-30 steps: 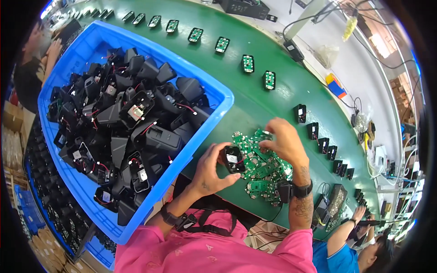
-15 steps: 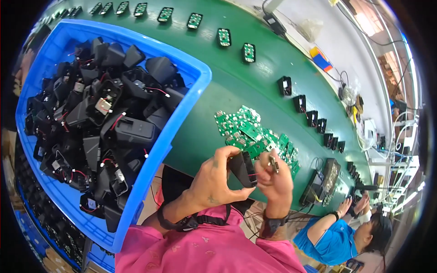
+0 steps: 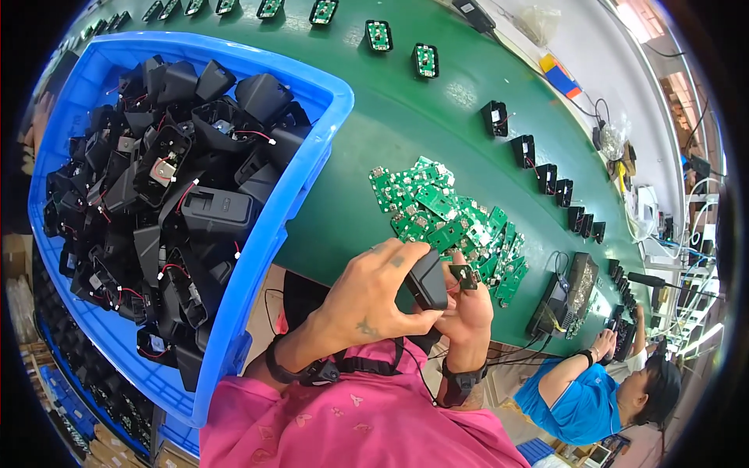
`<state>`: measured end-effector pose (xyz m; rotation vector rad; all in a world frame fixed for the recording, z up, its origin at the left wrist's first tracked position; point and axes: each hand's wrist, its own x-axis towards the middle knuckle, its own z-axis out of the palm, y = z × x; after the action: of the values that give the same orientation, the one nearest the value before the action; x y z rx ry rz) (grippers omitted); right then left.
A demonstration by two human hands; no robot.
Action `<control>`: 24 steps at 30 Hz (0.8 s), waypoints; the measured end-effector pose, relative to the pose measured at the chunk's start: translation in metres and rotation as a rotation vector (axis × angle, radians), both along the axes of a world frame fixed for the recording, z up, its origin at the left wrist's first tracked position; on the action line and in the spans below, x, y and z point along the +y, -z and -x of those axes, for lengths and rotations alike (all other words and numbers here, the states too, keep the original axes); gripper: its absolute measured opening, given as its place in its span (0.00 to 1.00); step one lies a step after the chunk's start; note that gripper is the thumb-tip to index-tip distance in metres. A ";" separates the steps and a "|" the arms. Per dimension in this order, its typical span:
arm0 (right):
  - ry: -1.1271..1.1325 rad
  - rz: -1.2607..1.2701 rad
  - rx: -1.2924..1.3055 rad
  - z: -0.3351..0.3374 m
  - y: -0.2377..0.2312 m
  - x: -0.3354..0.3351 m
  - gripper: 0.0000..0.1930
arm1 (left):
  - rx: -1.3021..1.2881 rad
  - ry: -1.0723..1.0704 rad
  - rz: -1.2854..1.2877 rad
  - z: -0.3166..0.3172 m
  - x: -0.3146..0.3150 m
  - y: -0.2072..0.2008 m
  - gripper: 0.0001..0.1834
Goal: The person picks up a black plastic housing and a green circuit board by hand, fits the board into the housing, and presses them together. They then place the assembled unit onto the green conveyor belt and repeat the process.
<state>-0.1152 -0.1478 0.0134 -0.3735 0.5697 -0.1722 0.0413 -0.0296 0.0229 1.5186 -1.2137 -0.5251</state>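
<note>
My left hand grips a black plastic housing between thumb and fingers, its closed outer side facing up. Close against it on the right, my right hand holds a small circuit board at its fingertips, the board standing nearly on edge. Some of the right fingers are hidden behind the housing. Just beyond both hands lies a loose pile of green circuit boards on the green table.
At my left stands a blue bin heaped with black housings trailing red wires. Housings with boards fitted line the far side; open black housings stand in a row at the right. A co-worker in blue sits at the right.
The housing has turned so its open side no longer faces my right hand. My right hand has moved slightly lower and in closer to the housing, still with the board.
</note>
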 end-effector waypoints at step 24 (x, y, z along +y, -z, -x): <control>0.171 0.809 0.450 0.005 0.009 0.024 0.18 | 1.105 0.155 0.027 0.006 -0.009 0.022 0.43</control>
<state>-0.1201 -0.1240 0.0044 -1.1689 0.9687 -0.4943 0.0353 -0.0390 0.0012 0.8443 -0.4466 -1.2280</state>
